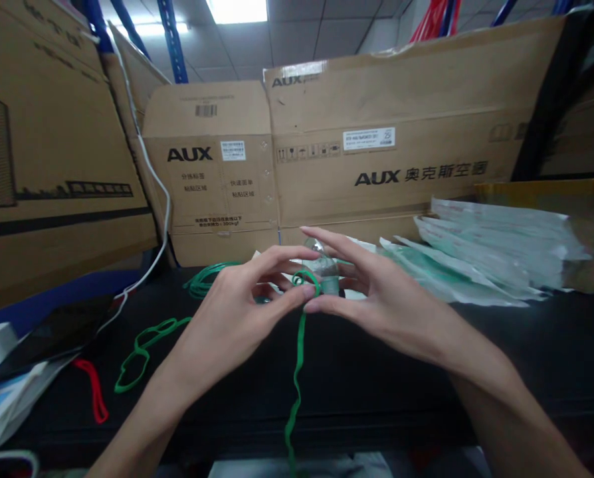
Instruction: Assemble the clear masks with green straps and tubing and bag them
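The left hand (250, 292) has its fingers closed on the strap (299, 358), just left of the cup (328, 269). The right hand's (384, 292) curved fingers hold the cup above the table (377, 392); the strap's length hangs downward.

A person's left hand (242, 299) pinched a green strap (299, 348) beside a clear domed piece (325, 267) in the right hand (389, 292) above a black table (377, 378), as translucent packets (496, 242) lay rightward along its back edge, before AUX cartons (401, 149).
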A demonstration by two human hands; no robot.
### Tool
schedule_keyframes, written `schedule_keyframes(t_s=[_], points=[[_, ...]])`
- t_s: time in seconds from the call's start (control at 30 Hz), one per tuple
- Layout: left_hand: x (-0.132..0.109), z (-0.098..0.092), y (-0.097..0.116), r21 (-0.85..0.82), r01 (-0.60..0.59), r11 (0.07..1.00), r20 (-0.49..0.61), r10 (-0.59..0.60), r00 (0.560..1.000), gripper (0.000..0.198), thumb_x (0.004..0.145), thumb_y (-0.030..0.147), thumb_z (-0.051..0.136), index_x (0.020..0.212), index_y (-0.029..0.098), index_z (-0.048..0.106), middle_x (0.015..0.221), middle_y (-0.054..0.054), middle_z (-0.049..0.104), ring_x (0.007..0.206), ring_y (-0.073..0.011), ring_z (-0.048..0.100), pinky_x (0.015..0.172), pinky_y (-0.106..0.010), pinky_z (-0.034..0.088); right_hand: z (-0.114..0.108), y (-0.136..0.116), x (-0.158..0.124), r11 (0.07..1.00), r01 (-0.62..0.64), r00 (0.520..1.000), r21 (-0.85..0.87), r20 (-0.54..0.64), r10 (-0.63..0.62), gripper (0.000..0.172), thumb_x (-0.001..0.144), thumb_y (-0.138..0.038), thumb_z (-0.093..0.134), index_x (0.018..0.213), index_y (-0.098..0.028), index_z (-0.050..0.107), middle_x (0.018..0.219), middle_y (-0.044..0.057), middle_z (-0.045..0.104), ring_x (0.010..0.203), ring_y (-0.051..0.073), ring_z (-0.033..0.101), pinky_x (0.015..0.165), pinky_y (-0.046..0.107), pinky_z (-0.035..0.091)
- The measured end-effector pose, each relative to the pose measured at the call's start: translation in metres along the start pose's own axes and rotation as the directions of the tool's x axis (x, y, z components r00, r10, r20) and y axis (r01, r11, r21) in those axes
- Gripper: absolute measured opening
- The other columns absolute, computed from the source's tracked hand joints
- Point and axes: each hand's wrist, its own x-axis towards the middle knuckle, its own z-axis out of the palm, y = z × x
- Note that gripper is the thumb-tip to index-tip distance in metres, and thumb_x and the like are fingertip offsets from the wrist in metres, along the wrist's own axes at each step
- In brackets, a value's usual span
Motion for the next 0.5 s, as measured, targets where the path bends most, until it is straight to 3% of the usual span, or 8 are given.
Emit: schedule_keyframes(t_s=[0.17,0.27,0.37,0.43,0.5], points=[[0.0,0.002,0.001,-0.052,0.033,0.998,-0.031,-0.034,0.999,0.054,0.089,0.038,0.069,0.14,0.029,0.054,0.11,-0.004,0.072,0.085,-0.0172,0.071,0.073,-0.025,0.058,-0.003,0.0,0.003,1.0,-0.006,0.996,0.019,-0.087,0.007,0.062,0.079,-0.026,0.08,0.137,-0.033,0.056,0.119,0.004,0.07,0.102,0.026,0.07,0.088,0.04,0.061],[0.001,0.003,-0.004,0.015,0.027,1.0,-0.035,-0.026,0.999,0.054,0.091,0.039,0.066,0.142,0.03,0.051,0.112,-0.004,0.072,0.078,-0.015,0.069,0.073,-0.025,0.057,-0.011,-0.003,0.005,1.0,-0.025,0.953,-0.013,-0.303,0.019,0.06,0.077,-0.03,0.082,0.132,-0.03,0.056,0.113,0.006,0.069,0.102,0.028,0.07,0.085,0.041,0.061],[0.002,0.006,-0.008,0.095,0.036,0.995,0.078,-0.044,0.996,0.052,0.091,0.045,0.066,0.14,0.03,0.055,0.115,-0.003,0.072,0.076,-0.014,0.067,0.073,-0.025,0.054,-0.016,-0.003,0.007,0.998,-0.023,0.855,-0.056,-0.519,-0.01,0.062,0.076,-0.037,0.083,0.131,-0.032,0.053,0.115,0.008,0.067,0.107,0.031,0.068,0.085,0.043,0.061],[0.001,0.008,-0.01,0.122,0.064,0.99,0.191,-0.086,0.978,0.053,0.09,0.053,0.065,0.138,0.031,0.058,0.116,-0.002,0.072,0.076,-0.0146,0.066,0.072,-0.025,0.052,-0.018,-0.001,0.008,0.997,-0.015,0.807,-0.071,-0.59,-0.03,0.063,0.076,-0.039,0.083,0.13,-0.034,0.052,0.115,0.009,0.066,0.108,0.033,0.068,0.084,0.044,0.061],[0.0,0.011,-0.011,0.145,0.076,0.986,0.272,-0.114,0.955,0.053,0.089,0.058,0.064,0.134,0.03,0.061,0.114,-0.002,0.072,0.078,-0.0158,0.065,0.071,-0.026,0.051,-0.017,0.001,0.008,0.996,-0.015,0.79,-0.083,-0.612,-0.04,0.062,0.076,-0.039,0.083,0.129,-0.034,0.052,0.114,0.009,0.066,0.108,0.033,0.068,0.084,0.044,0.061]])
